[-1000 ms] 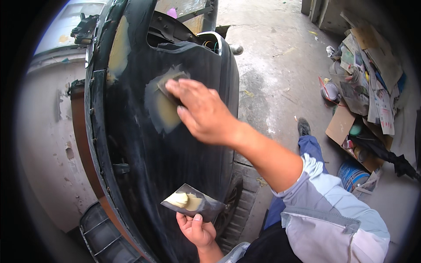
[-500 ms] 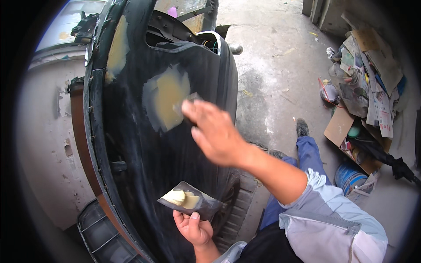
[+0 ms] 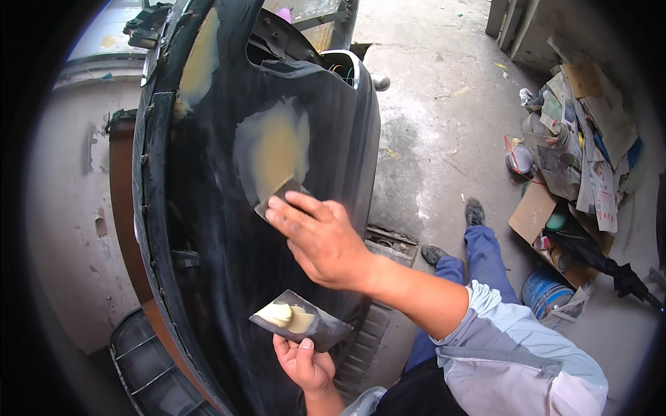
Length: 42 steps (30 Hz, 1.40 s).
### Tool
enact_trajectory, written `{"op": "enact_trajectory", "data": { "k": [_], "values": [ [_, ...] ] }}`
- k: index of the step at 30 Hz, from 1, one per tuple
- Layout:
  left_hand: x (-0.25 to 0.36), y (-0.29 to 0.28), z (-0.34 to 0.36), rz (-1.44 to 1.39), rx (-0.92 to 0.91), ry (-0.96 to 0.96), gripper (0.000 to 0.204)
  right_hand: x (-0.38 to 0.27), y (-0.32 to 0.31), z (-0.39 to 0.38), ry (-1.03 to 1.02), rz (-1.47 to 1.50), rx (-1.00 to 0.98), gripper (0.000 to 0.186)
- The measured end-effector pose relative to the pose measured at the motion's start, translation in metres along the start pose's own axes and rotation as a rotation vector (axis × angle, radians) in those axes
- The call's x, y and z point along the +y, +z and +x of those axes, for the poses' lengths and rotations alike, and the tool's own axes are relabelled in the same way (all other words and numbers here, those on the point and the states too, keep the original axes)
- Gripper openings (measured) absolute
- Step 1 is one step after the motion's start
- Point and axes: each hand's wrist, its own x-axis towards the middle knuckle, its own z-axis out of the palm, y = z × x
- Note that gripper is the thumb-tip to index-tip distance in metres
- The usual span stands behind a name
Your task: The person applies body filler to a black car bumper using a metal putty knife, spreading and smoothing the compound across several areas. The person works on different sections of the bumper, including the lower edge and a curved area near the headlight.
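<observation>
A black car body panel (image 3: 215,208) fills the middle, with a yellowish filler patch (image 3: 274,145) and another streak (image 3: 199,62) near its upper left. My right hand (image 3: 319,239) grips a flat dark scraper (image 3: 283,195) against the panel at the lower edge of the middle patch. Below it, my left hand (image 3: 302,364) pinches a dark square plate (image 3: 329,327) carrying a lump of cream paste (image 3: 277,313).
At right lie a pile of cardboard and paper (image 3: 586,139), cans (image 3: 520,158) and a blue bucket (image 3: 544,291). My legs (image 3: 485,256) stand on the concrete floor (image 3: 423,125). A pale wall (image 3: 83,229) and a dark ribbed part (image 3: 146,360) are at left.
My right hand and scraper have moved down from the middle of the patch to its lower edge, leaving more of it exposed. The view has shifted slightly.
</observation>
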Motion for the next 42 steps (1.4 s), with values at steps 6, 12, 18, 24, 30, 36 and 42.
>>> {"op": "enact_trajectory", "data": {
  "k": [6,12,18,24,30,36,42],
  "values": [
    [0.006,0.004,-0.001,0.026,-0.060,0.021,0.063,0.013,-0.019,-0.026,0.011,-0.005,-0.110,0.064],
    [0.002,0.005,-0.008,0.038,-0.036,0.006,0.064,0.078,-0.033,0.061,0.149,0.045,0.076,0.053],
    [0.007,-0.002,-0.005,0.001,-0.028,0.018,0.064,0.045,-0.007,0.023,0.149,0.106,0.035,0.055],
    [0.017,0.014,0.014,-0.056,0.022,0.017,0.065,0.006,-0.010,-0.031,0.210,0.215,-0.184,0.057],
    [0.027,0.049,0.036,-0.133,0.022,-0.004,0.062,-0.023,-0.090,-0.035,0.346,1.235,-0.406,0.055],
    [0.041,0.046,0.041,-0.112,-0.035,0.079,0.058,0.019,-0.086,-0.047,-0.048,0.662,-0.521,0.049],
    [0.050,0.040,0.032,-0.015,0.032,0.204,0.061,0.028,-0.049,0.033,-0.282,-0.198,-0.125,0.046]
  ]
}}
